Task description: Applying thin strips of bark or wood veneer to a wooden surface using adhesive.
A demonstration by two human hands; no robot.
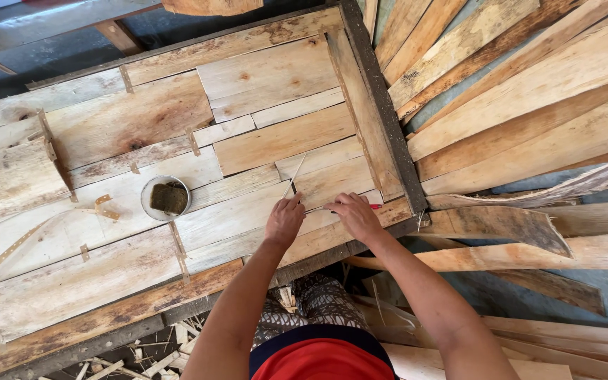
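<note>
A flat panel of pale veneer pieces (142,232) lies on a wooden work table with a dark frame (381,105). My left hand (284,219) rests on the panel near its front right corner and pinches a thin pale strip (295,171) that slants up and away from it. My right hand (352,213) lies just to its right, fingers closed around a thin red-handled tool (373,206) pressed flat on the veneer. Short strips of tape (177,239) bridge several seams between the pieces.
A small round bowl with a dark sponge (167,198) sits on the panel left of my hands. Long veneer sheets (529,91) pile up on the right. Offcuts and shavings (142,355) litter the floor under the table's front edge.
</note>
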